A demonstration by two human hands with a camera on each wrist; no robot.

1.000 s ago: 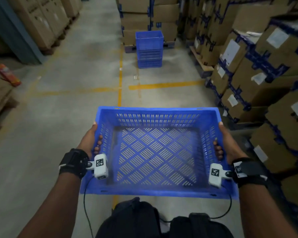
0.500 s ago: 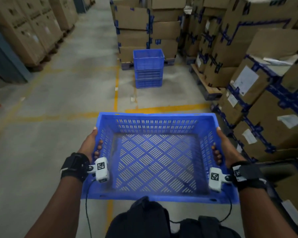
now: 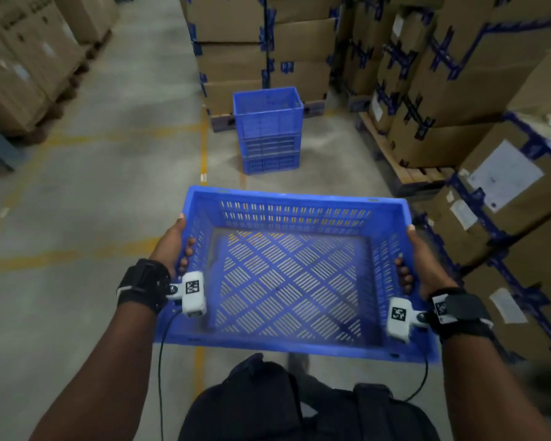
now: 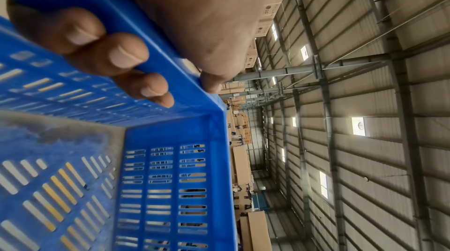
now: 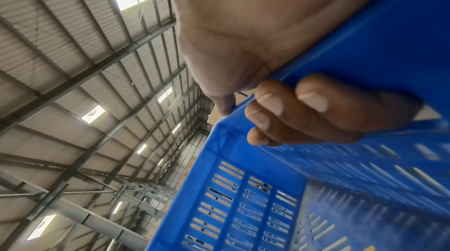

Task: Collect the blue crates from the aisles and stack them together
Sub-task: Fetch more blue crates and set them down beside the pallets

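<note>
I carry an empty blue slotted crate [image 3: 287,278] in front of my body, level, above the floor. My left hand [image 3: 175,246] grips its left rim, fingers [image 4: 126,56] curled over the edge into the crate [image 4: 170,178]. My right hand [image 3: 417,265] grips the right rim the same way, fingers [image 5: 287,112] hooked inside the crate [image 5: 243,207]. Ahead on the floor stands a stack of blue crates [image 3: 269,128], just in front of a pallet of cartons.
Cardboard cartons [image 3: 477,90] on wooden pallets line the right side, close to the carried crate. More cartons [image 3: 255,43] stand behind the stack and cartons [image 3: 23,58] at the far left. Yellow floor lines [image 3: 203,154] run along the concrete aisle.
The stack of crates and the cartons have come closer and larger in view as I walk forward. Both hands keep the same hold on the carried crate.
</note>
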